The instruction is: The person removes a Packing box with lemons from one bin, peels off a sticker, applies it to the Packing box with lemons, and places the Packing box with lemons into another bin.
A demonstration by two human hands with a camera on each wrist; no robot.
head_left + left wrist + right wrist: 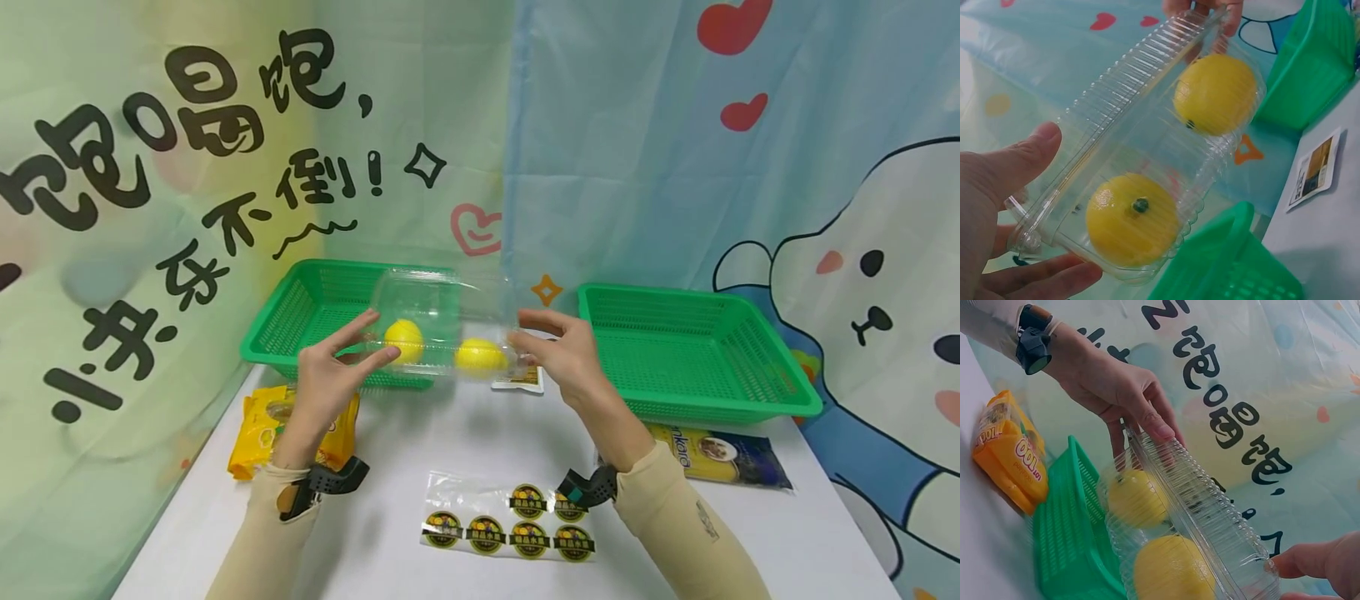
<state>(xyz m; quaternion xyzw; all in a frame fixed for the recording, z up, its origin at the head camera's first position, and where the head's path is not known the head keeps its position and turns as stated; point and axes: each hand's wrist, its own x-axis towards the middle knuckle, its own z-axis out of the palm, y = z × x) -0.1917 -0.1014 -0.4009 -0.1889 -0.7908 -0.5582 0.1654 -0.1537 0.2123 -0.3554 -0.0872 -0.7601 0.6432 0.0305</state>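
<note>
A clear clamshell box [450,329] holding two lemons [403,340] is held above the table [390,467], long axis running left to right; each short end is pinched, by left hand [330,375] and right hand [566,354], equally near.

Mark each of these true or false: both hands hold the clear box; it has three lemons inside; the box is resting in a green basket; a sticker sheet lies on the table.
1. Both the left hand and right hand hold the clear box: true.
2. Three lemons inside: false, two lemons.
3. Box rests in a green basket: false, it is held up in the air.
4. Sticker sheet on the table: true.
</note>
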